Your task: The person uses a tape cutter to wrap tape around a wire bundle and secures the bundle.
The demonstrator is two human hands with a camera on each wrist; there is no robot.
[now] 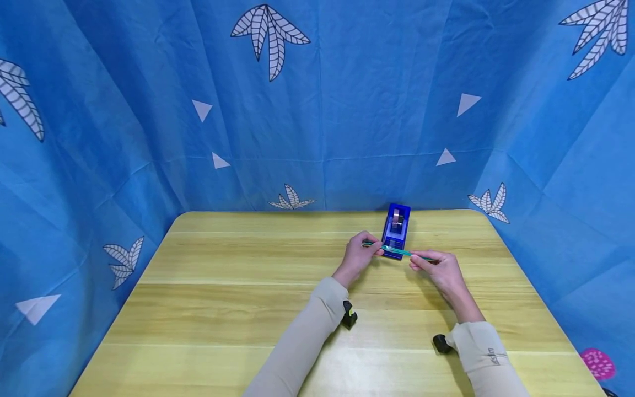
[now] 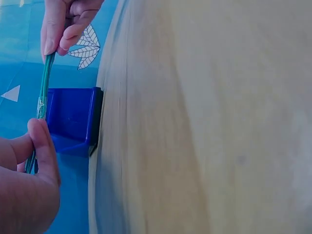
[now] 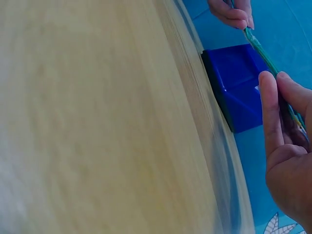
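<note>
Between my two hands runs a thin bundle of green wires [image 1: 403, 252], held nearly level above the table. My left hand [image 1: 360, 253] pinches its left part between thumb and fingers; my right hand [image 1: 444, 273] pinches its right part. A short piece of clear tape [image 2: 42, 106] lies around the bundle close to the left fingertips, in the left wrist view. Just behind and under the bundle stands a blue tape dispenser [image 1: 405, 221], with a tape roll [image 1: 396, 220] in it. The wire ends are partly hidden by the hands.
The wooden table [image 1: 238, 314] reaches back to a blue curtain [image 1: 377, 110] with leaf and triangle prints. Small black wrist cameras sit at the left cuff [image 1: 349, 316] and right cuff [image 1: 441, 344].
</note>
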